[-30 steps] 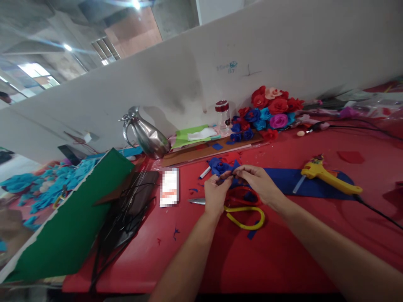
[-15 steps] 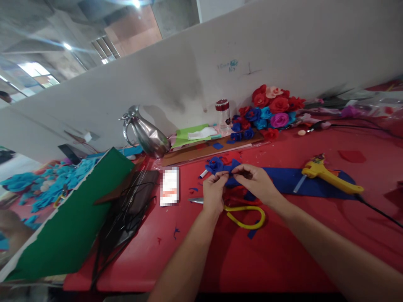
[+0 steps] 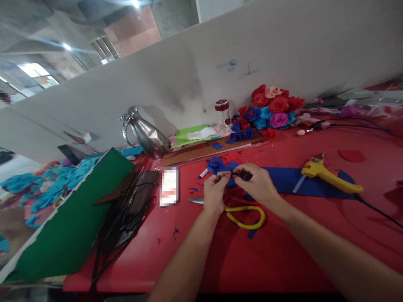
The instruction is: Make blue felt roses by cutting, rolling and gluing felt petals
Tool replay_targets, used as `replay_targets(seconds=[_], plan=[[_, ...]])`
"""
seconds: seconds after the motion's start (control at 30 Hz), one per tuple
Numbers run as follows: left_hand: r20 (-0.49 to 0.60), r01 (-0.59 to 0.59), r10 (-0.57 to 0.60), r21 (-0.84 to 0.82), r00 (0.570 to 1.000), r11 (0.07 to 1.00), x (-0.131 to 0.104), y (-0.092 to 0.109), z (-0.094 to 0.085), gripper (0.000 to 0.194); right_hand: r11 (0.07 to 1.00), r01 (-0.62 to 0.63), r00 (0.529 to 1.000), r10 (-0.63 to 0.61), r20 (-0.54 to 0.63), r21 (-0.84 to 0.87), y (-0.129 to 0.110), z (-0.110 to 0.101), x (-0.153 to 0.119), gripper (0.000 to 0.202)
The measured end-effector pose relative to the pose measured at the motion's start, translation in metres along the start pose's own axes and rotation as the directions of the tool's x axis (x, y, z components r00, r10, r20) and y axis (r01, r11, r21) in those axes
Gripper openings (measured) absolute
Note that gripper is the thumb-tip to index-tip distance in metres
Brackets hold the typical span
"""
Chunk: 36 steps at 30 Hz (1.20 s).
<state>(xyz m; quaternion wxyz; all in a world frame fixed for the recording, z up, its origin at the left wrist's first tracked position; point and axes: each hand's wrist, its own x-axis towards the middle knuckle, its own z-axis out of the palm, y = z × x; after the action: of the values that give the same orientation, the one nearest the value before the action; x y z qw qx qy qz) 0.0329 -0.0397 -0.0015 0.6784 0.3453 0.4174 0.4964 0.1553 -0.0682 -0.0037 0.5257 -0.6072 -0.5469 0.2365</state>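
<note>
My left hand (image 3: 214, 193) and my right hand (image 3: 258, 186) meet over the table, thumbs and forefingers pinched together on a small blue piece (image 3: 232, 165), apparently petal material. Fingertips hide part of it. Just behind lies a blue handmade flower (image 3: 215, 164) with a red centre, beside a white marker (image 3: 203, 173). Scissors with yellow handles (image 3: 262, 218) rest under my left wrist, their blades pointing left. A long blue sheet (image 3: 280, 180) stretches to the right of my right hand, with a yellow glue gun (image 3: 330, 176) lying across it.
Red, blue and pink flowers (image 3: 278, 107) are heaped by the wall, near a glass bottle (image 3: 223, 117) and a metal jug (image 3: 146, 134). A phone-like white rectangle (image 3: 169, 186) lies left. A green board (image 3: 78, 218) leans farther left, with another person's arm (image 3: 12, 224) beyond.
The blue piece between my fingers has shifted and its pointed upper edge now looks rounder. My right fingers have moved slightly; the surrounding things stay put.
</note>
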Motion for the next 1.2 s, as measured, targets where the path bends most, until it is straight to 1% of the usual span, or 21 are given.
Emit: replay_targets(seconds=[0.13, 0.23, 0.3, 0.37, 0.63, 0.77, 0.97, 1.07, 1.2], plan=[[-0.014, -0.008, 0.008, 0.017, 1.0, 1.0, -0.0015, 0.0005, 0.0006, 0.037, 0.986, 0.124, 0.992, -0.127, -0.017, -0.111, -0.0006, 0.0006, -0.0033, 0.01], [-0.011, 0.008, -0.008, 0.029, 1.0, 1.0, -0.0029, 0.0021, 0.0014, 0.039, 0.948, 0.231, 0.969, -0.244, -0.034, -0.217, 0.0003, 0.0016, -0.0061, 0.013], [-0.006, 0.01, -0.01, 0.031, 1.0, 0.999, -0.0032, 0.0028, 0.0016, 0.038, 0.928, 0.271, 0.956, -0.291, -0.045, -0.256, 0.0012, 0.0022, -0.0072, 0.015], [-0.005, 0.003, -0.003, 0.033, 1.0, 0.999, -0.0029, 0.003, 0.0014, 0.036, 0.923, 0.283, 0.951, -0.305, -0.051, -0.26, 0.0018, 0.0025, -0.0077, 0.015], [-0.013, -0.025, 0.025, 0.001, 1.0, 1.0, -0.0009, 0.0021, 0.001, 0.03, 0.938, 0.254, 0.962, -0.271, -0.043, -0.236, 0.0023, 0.0031, -0.0071, 0.016], [-0.037, -0.052, 0.052, 0.021, 0.998, 0.998, -0.0013, 0.002, 0.0012, 0.024, 0.944, 0.242, 0.966, -0.255, -0.034, -0.223, 0.0019, 0.0027, -0.0071, 0.017], [-0.003, -0.079, 0.079, 0.047, 0.997, 0.996, -0.0016, 0.0017, -0.0001, 0.022, 0.949, 0.245, 0.964, -0.26, -0.051, -0.199, 0.0008, 0.0024, -0.0065, 0.018], [0.001, -0.093, 0.093, 0.088, 0.996, 0.992, -0.0011, 0.0007, -0.0006, 0.021, 0.967, 0.202, 0.977, -0.21, -0.039, -0.157, 0.0007, 0.0021, -0.0047, 0.018], [0.011, -0.114, 0.114, 0.106, 0.993, 0.988, -0.0003, -0.0007, 0.0001, 0.021, 0.994, 0.102, 0.993, -0.103, -0.049, -0.028, 0.0044, 0.002, -0.0014, 0.019]])
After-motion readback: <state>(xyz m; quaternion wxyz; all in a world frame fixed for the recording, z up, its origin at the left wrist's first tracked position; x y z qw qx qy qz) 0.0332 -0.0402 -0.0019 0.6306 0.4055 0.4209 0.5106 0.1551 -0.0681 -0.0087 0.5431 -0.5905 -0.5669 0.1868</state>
